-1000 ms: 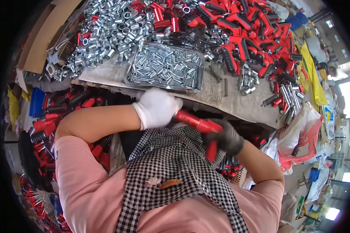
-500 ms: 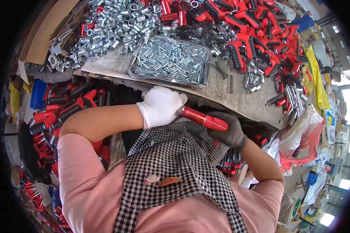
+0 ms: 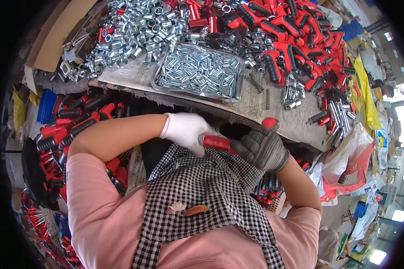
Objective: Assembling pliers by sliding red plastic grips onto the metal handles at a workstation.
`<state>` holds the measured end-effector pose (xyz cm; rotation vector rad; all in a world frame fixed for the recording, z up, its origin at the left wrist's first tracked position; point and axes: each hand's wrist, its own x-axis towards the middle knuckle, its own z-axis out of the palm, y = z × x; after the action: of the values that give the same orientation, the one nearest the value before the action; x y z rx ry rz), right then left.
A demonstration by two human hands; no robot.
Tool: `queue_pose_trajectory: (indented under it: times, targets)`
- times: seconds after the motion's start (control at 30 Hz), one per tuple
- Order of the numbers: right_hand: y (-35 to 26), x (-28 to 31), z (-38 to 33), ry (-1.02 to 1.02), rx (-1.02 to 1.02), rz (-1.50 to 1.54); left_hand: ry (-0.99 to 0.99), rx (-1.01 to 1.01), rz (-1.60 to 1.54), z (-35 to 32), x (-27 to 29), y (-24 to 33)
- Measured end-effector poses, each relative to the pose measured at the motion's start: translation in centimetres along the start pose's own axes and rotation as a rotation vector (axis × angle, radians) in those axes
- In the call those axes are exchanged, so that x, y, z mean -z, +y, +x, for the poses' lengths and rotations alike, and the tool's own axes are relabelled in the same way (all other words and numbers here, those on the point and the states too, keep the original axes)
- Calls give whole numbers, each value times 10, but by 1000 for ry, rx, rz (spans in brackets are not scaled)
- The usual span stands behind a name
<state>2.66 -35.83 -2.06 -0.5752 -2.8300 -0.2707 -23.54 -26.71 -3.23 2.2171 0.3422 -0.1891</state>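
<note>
Head view shows your white-gloved left hand (image 3: pixel 186 130) with its fingers curled closed around the left end of a red tool (image 3: pixel 217 142), while your grey-gloved right hand (image 3: pixel 262 149) has its fingers bent snugly over the other end, a rounded red tip (image 3: pixel 270 123) showing above them. You have the red tool in front of your checked apron (image 3: pixel 197 184), just below the near edge of the workbench (image 3: pixel 280 119); the left fingertips look blurred, so their exact placement is hard to tell.
</note>
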Motion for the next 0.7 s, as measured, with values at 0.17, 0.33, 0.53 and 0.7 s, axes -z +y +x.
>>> queue_pose_trajectory:
  times: [0.17,0.33,0.53,0.7]
  targets:
    - [-32,-29,7,111,-18,61,63,240,207,-4,-46,-14]
    - [-58,-34,25,162,-772,529,299,238,719,-14,-16,-9]
    - [-64,-64,50,657,-708,760,1339,-18,976,-17,50,18]
    - [-57,-58,81,635,-531,425,1046,-337,-1465,4,28,23]
